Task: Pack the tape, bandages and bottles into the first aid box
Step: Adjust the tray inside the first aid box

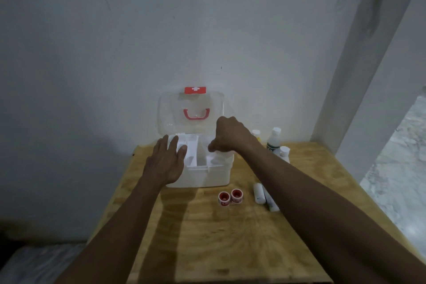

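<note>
Already both hands are at the open first aid box [198, 176], left hand [166, 161] flat on its tray [194, 157], right hand [227, 135] pinching the rim, so careless lifting could spill it onto the unpacked tape rolls [230, 196].

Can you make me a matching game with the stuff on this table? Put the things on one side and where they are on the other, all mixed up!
Things:
1. tape rolls
2. bottles
3. bandage rolls
4. red handle

Places:
A. on the raised clear lid of the box
B. standing at the back, right of the box
C. lying down beside the right arm
D. side by side, just in front of the box

Pairs: 1-D, 2-B, 3-C, 4-A
</note>
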A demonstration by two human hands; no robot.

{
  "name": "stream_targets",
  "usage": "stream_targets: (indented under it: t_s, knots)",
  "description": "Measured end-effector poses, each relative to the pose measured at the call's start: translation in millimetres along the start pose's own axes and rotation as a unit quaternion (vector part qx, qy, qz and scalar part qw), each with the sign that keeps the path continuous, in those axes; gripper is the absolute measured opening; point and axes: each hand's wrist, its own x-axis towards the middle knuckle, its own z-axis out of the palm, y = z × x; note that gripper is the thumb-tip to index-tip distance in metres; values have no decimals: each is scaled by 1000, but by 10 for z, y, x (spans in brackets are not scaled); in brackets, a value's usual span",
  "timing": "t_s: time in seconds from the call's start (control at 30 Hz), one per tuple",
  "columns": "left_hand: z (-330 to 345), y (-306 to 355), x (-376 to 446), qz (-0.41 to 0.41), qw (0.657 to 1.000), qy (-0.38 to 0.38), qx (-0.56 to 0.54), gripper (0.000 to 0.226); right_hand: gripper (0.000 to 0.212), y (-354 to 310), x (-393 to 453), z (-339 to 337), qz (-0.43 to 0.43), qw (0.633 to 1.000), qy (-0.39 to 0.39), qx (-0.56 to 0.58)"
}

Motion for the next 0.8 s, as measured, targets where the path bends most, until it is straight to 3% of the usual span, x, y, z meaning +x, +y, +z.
stream_targets:
  t_s: [0.23, 0.57, 0.8]
  knots:
    - [18, 18, 5, -4, 1000, -5, 23, 61, 57, -112, 179, 322, -16, 997, -39, -67]
    - [-9, 48, -6, -7, 999, -17, 34, 59, 53, -51, 289, 678, -2, 993, -114, -26]
    - [-2, 48, 3, -7, 999, -19, 39, 60, 67, -47, 358, 684, 29, 991, -124, -41]
